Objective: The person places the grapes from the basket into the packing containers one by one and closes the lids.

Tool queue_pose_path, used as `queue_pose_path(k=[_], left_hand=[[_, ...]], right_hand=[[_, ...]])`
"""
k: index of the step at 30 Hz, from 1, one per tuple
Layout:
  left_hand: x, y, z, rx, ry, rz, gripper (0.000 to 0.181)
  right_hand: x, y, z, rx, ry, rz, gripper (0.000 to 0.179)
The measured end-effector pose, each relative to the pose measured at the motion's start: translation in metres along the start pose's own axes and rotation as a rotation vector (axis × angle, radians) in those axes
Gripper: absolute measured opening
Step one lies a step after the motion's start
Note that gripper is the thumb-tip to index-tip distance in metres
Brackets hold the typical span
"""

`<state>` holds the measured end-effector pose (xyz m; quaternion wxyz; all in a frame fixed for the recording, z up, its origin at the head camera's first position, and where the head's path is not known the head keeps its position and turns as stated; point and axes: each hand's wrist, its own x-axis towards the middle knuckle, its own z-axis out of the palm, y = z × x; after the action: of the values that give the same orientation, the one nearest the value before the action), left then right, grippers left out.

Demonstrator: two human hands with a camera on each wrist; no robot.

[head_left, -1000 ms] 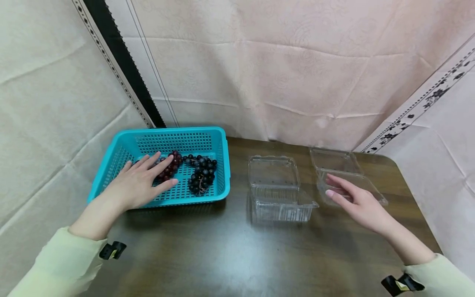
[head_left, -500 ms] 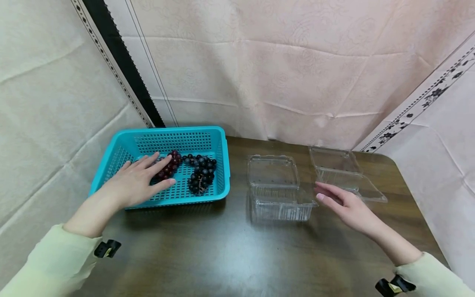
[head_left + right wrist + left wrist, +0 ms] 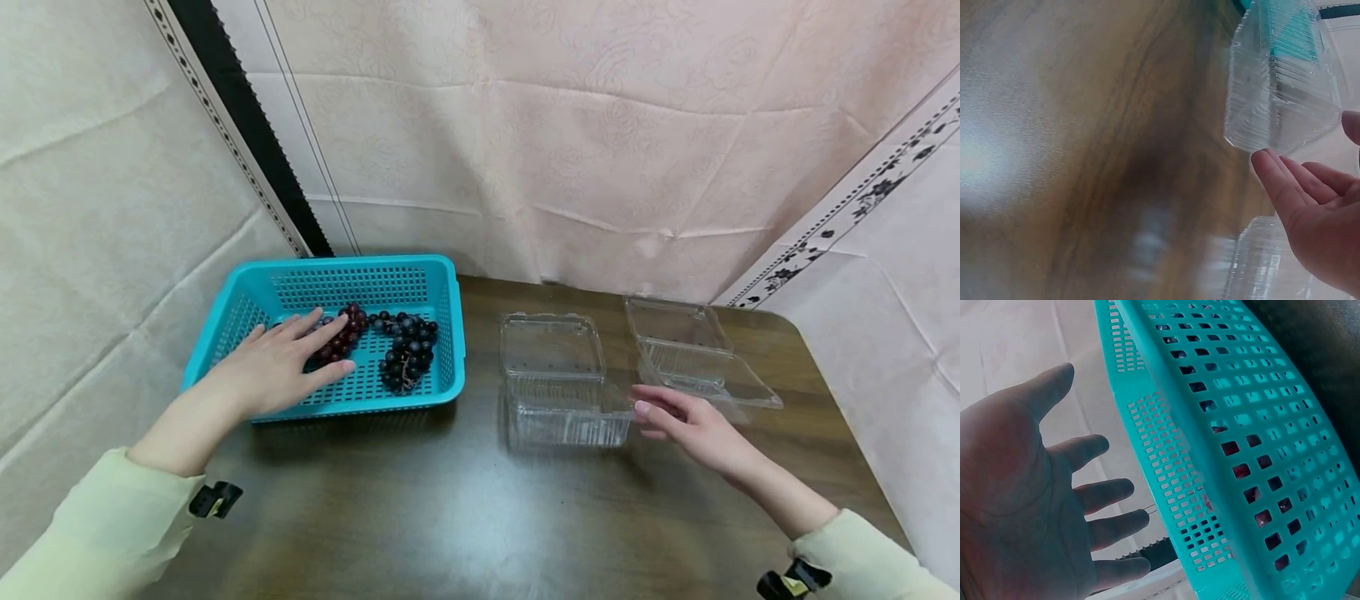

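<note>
In the head view, my left hand [image 3: 273, 367] is spread over the left part of a turquoise plastic basket [image 3: 450, 333], fingers straight. The left wrist view shows its palm and fingers [image 3: 1104, 494] beside the basket wall, holding nothing. Bunches of red grapes [image 3: 352, 327] and black grapes [image 3: 411, 342] lie in the basket; my hand hides some of the red ones. My right hand [image 3: 697, 429] is at the right corner of a clear plastic clamshell box [image 3: 570, 421], lid laid back. Thumb and fingertips are right at its rim, with a gap between them in the right wrist view.
A second clear clamshell box [image 3: 690, 367], lid also folded back, stands behind my right hand. Everything rests on a brown wooden table [image 3: 487, 517]. Pale cloth [image 3: 585, 167] hangs along the table's back and sides.
My right hand has moved left and slightly down, from over the second clamshell box to the corner of the nearer one. My left hand has barely shifted.
</note>
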<state>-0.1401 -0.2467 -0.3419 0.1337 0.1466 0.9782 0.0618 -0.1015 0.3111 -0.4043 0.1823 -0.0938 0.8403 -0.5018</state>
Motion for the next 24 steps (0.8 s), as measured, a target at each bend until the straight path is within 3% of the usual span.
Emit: queue_pose_path(k=[18, 24], left_hand=[[0.002, 0.001, -0.004, -0.012, -0.009, 0.023, 0.088], [0.008, -0.004, -0.010, -0.079, -0.045, 0.035, 0.088]], right_hand=[[0.001, 0.024, 0.010, 0.185, -0.155, 0.042, 0.058], [0.000, 0.032, 0.014, 0.241, -0.187, 0.028, 0.051]])
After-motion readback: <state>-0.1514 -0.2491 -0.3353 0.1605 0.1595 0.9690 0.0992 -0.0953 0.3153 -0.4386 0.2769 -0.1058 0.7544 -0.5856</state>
